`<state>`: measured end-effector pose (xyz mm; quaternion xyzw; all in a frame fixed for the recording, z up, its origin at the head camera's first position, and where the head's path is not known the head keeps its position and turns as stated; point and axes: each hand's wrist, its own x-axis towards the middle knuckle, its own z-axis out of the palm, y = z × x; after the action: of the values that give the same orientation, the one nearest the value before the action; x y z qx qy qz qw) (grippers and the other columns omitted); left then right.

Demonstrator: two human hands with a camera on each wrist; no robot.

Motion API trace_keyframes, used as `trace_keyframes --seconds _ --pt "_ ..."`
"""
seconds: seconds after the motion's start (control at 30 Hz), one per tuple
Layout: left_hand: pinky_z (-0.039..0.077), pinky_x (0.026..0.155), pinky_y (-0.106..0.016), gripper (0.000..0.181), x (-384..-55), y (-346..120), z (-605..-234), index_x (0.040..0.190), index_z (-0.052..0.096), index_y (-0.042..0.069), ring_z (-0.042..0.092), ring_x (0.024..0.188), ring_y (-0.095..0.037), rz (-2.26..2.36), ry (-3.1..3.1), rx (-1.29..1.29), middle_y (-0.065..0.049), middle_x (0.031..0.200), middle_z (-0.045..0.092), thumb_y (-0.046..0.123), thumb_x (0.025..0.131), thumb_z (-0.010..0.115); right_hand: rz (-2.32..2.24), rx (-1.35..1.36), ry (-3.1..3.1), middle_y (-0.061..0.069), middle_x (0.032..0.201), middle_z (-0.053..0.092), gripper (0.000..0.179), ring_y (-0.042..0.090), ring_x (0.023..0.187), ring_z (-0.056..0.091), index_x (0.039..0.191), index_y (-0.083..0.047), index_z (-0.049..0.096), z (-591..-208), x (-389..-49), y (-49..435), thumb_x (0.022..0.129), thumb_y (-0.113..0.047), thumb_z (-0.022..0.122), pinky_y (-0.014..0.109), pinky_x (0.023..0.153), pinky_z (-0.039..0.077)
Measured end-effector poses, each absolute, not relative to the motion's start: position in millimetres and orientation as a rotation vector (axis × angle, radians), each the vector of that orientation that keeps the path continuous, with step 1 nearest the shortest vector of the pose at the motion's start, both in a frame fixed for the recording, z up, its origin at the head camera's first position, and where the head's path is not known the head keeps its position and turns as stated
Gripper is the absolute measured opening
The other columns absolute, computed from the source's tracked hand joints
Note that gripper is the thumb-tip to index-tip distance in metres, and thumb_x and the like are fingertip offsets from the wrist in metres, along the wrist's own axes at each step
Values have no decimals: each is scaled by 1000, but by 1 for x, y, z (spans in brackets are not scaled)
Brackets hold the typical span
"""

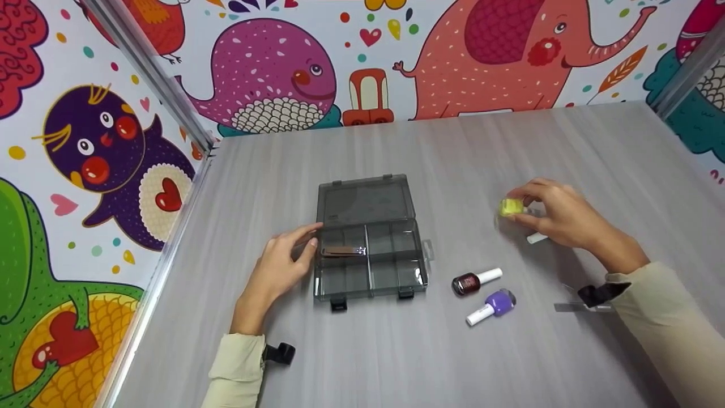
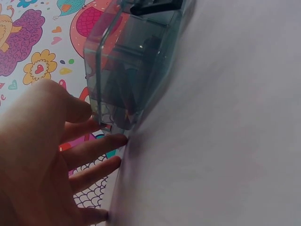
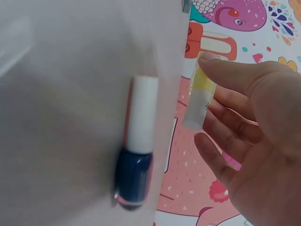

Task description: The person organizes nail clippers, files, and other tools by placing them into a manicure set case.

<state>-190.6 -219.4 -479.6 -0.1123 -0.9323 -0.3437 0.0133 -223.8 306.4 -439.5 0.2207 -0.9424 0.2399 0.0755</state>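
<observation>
My right hand point(image 1: 558, 215) pinches a yellow nail polish bottle point(image 1: 511, 207) between thumb and fingers, raised off the table. Its white cap point(image 3: 195, 113) shows in the right wrist view. Below that hand lies a dark blue nail polish bottle point(image 3: 135, 176), mostly hidden in the head view. At the left, my left hand point(image 1: 280, 263) touches the side of an open, see-through grey compartment box point(image 1: 342, 293) with fairly straight fingers. A brownish nail clipper point(image 1: 342, 251) is in the box's left part.
Dark red nail polish point(image 1: 466, 284) and purple nail polish point(image 1: 501, 302) lie right of the box. A narrow grey strip point(image 1: 572, 307) lies near the right wrist. Printed panels point(image 1: 374, 51) border the table point(image 1: 396, 357) at the back and sides.
</observation>
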Motion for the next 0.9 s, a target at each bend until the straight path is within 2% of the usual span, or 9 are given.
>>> trace_keyframes --seconds 0.2,0.3,0.5,0.77,0.9 --pt "42 125 -64 41 -190 -219 -481 153 63 30 65 141 -30 -1051 -2910 -351 -2 146 72 39 113 56 788 739 -2739 3 103 76 37 17 92 70 119 -4 80 -438 -225 297 85 -5 92 21 81 59" --pt "42 125 -64 42 -190 -219 -480 153 63 30 65 140 -31 -1054 -2914 -352 -3 146 72 39 113 56 827 741 -2730 3 101 75 36 15 90 69 118 -4 80 -438 -226 291 85 -5 93 18 79 58" --pt "47 122 -61 41 -191 -221 -479 152 64 29 67 137 -31 -1082 -2897 -344 -4 144 73 37 112 59 865 743 -2739 5 100 74 34 16 89 69 117 -3 80 -438 -232 267 85 -7 92 24 77 60" --pt "49 120 -61 41 -191 -220 -479 152 64 31 68 137 -31 -1092 -2906 -332 -4 145 72 36 112 59 901 801 -2793 11 107 74 36 23 94 71 119 1 78 -438 -235 232 86 -5 90 38 81 65" --pt "49 120 -61 41 -191 -219 -479 152 64 30 68 137 -30 -1097 -2905 -341 -4 146 71 35 112 59 915 853 -2772 12 111 75 36 24 97 72 120 -1 78 -438 -234 217 87 -7 90 41 82 66"
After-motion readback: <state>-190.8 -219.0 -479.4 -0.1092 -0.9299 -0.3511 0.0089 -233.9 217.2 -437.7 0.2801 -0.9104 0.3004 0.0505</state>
